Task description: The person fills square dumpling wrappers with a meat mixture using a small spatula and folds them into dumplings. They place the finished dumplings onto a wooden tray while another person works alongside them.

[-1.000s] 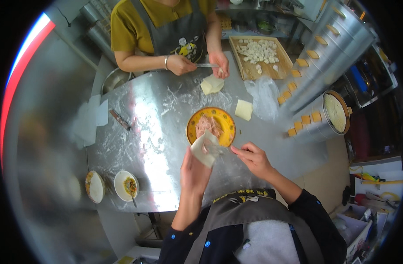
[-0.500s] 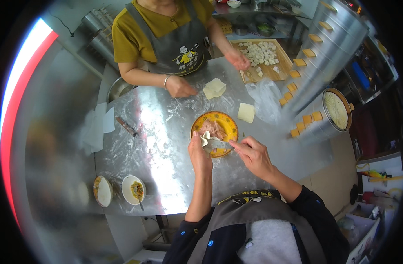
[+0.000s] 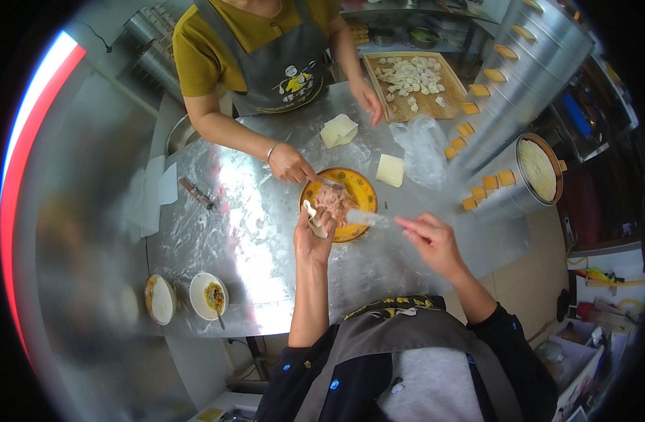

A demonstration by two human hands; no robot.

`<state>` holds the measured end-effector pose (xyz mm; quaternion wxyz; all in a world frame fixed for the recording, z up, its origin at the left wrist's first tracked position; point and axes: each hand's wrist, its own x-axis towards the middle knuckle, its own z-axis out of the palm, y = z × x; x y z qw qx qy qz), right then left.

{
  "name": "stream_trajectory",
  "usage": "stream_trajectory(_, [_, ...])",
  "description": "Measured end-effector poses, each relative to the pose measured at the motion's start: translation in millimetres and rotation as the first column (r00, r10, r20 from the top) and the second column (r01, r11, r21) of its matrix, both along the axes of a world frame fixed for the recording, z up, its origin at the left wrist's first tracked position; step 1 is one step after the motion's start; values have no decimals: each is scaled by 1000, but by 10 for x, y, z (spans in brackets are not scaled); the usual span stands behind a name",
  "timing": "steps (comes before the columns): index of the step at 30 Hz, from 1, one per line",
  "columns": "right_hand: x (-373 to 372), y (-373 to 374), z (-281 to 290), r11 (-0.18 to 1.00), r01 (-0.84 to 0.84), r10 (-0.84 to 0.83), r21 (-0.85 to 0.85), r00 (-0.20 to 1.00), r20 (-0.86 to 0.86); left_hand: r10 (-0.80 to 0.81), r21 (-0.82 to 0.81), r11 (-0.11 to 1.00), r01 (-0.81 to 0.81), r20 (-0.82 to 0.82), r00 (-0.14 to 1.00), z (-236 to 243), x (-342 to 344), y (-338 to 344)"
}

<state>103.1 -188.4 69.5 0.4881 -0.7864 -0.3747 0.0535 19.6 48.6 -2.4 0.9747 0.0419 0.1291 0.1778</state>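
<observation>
Cupped over the near left rim of a yellow plate (image 3: 365,197), my left hand (image 3: 310,243) holds a thin dough wrapper (image 3: 317,224), partly folded. Pink minced meat (image 3: 334,207) lies on the plate. My right hand (image 3: 435,243) is closed around the end of a flat spatula (image 3: 370,219), blurred by motion, whose blade points left over the plate's right edge. Opposite me, a co-worker's hand (image 3: 291,164) holds a thin tool against the meat. That person's other hand (image 3: 367,104) is near the wooden tray (image 3: 453,98).
Stacks of square wrappers (image 3: 339,131) (image 3: 390,170) lie beyond the plate, beside a clear plastic bag (image 3: 426,151). Several dumplings (image 3: 415,74) rest on the tray. Tall steamers (image 3: 509,88) rise at the right. A white bowl (image 3: 200,307) with a spoon and a knife-like tool (image 3: 195,193) lie left.
My right hand has drawn right with the spatula, away from the wrapper. My left hand has shifted slightly left. The co-worker's hand has come in over the plate and reaches the meat.
</observation>
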Motion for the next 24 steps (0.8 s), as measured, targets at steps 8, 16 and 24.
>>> stream_trajectory(8, [-131, 101, -182, 995, -97, 97, -3, 994, -50, 136, 116, 986, -116, -178, 975, 320, 3, -116])
stream_trajectory(16, [-265, 305, -216, 998, -7, 11, 68, 998, -57, 120, 191, 977, -97, -111, 987, 309, 95, -392])
stream_trajectory(24, [-348, 295, -84, 999, -10, 8, -34, 998, -68, 476, 622, 759, -190, -332, 814, 13, 255, -384])
